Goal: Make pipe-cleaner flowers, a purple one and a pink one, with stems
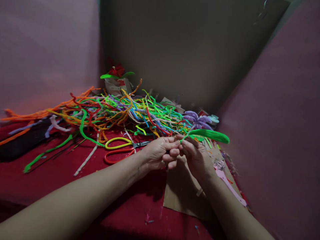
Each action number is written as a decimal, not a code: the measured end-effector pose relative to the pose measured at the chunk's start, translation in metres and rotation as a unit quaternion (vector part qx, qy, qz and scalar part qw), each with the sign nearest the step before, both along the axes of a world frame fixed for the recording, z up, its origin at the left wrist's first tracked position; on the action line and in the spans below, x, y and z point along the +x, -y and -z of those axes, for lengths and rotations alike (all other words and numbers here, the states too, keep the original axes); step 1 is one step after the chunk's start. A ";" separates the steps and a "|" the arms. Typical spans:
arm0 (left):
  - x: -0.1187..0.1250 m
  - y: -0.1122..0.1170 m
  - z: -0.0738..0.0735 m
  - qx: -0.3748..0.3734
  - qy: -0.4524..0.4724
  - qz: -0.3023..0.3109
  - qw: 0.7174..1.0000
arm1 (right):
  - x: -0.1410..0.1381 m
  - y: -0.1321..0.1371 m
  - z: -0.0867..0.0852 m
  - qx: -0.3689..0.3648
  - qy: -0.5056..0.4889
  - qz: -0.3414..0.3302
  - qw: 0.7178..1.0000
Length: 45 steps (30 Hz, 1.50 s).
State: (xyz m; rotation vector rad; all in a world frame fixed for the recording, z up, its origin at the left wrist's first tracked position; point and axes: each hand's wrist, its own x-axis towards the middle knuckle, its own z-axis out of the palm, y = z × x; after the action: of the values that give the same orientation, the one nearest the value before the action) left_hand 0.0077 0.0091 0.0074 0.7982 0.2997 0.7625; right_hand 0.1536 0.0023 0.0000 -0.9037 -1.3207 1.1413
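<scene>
Both hands meet in the middle of the head view over a flower of fuzzy pipe cleaners. Its purple petals (197, 120) point up and away, and a long bright-green leaf (210, 135) sticks out to the right. My left hand (161, 151) is closed, thumb and forefinger pinching at the green stem just below the leaf. My right hand (198, 158) grips the same stem from the right, fingers closed round it. The lower stem is hidden by the hands. Left of my left hand lie scissors (138, 144) with one yellow and one red handle.
A large tangled heap of coloured pipe cleaners (130, 111) spreads over the red cloth (120, 203). A cardboard sheet (180, 191) lies under my hands, with a pink-handled brush (228, 181) to the right. A red flower (117, 71) stands behind. Walls rise close on the sides.
</scene>
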 end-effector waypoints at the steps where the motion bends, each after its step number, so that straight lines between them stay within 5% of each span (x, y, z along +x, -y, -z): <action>1: -0.001 -0.001 0.001 0.003 0.002 0.010 1.000 | 0.000 0.000 0.001 -0.002 -0.002 -0.001 1.000; 4: 0.000 -0.002 0.001 0.047 -0.032 -0.010 0.998 | 0.001 -0.001 0.002 0.003 -0.016 -0.006 1.000; 7: 0.003 0.001 0.001 0.155 -0.161 -0.100 0.969 | 0.002 -0.001 0.003 -0.007 -0.020 0.021 1.000; 9: 0.006 0.004 0.003 0.264 -0.282 -0.198 0.901 | 0.001 0.000 0.002 -0.018 -0.024 0.040 0.999; 11: 0.007 0.008 0.007 0.391 -0.388 -0.283 0.785 | -0.001 0.002 -0.002 -0.030 -0.029 0.047 0.998; 14: 0.005 0.010 0.013 0.529 -0.484 -0.323 0.618 | -0.005 0.007 -0.008 -0.044 -0.021 0.052 0.997; 17: 0.003 0.009 0.017 0.559 -0.514 -0.320 0.567 | -0.008 0.010 -0.012 -0.045 -0.011 0.054 0.997; 21: 0.002 0.006 0.016 0.522 -0.482 -0.329 0.623 | -0.007 0.007 -0.008 -0.057 -0.038 0.026 0.997; 27: 0.005 0.005 0.005 0.350 -0.380 -0.292 0.805 | -0.008 0.003 -0.005 -0.071 -0.076 -0.011 0.995; 30: 0.006 0.005 0.000 0.266 -0.326 -0.271 0.866 | -0.009 0.004 -0.006 -0.066 -0.083 -0.024 0.994; 36: 0.006 0.004 -0.005 0.170 -0.241 -0.239 0.925 | -0.009 0.004 -0.008 -0.076 -0.080 -0.053 0.993; 45: 0.003 0.002 0.000 0.104 -0.169 -0.185 0.963 | -0.003 -0.003 -0.007 -0.119 -0.146 -0.061 0.980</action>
State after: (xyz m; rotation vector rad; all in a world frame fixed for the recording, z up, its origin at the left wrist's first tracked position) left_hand 0.0109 0.0076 0.0072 1.0899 0.6985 1.0188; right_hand 0.1502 0.0054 0.0068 -0.7961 -1.0237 1.4916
